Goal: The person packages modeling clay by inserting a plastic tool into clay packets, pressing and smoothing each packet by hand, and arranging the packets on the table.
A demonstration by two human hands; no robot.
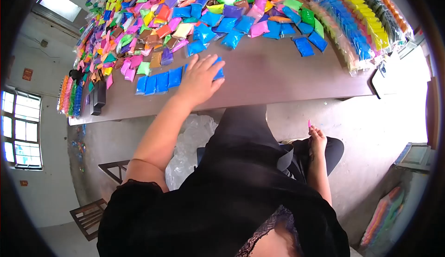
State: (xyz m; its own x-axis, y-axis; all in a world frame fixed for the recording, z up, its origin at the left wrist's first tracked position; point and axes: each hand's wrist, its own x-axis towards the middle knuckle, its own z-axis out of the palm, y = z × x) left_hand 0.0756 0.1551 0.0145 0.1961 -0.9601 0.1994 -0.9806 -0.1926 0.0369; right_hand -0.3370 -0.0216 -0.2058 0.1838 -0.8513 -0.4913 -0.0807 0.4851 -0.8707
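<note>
My left hand (199, 81) lies palm down over a row of small blue packets (162, 82) near the table's front edge. Its fingers are spread, and it hides part of the row; one blue packet (218, 68) shows beside the fingers. Whether it presses on the packets, I cannot tell. Below the table edge, by my knee, my right hand (317, 141) is closed round a small pink pointed thing (309, 123), of which only the tip shows. Loose blue packets (204, 33) lie just beyond my left hand.
A big heap of packets in many colours (153, 14) covers the far side of the brown table (282, 76). Bundled rows of packets (357, 21) stand at the right. A black box-shaped object (98, 97) is at the left, a phone-like object (379, 78) at the right corner. Clear plastic bag (185, 150) lies below.
</note>
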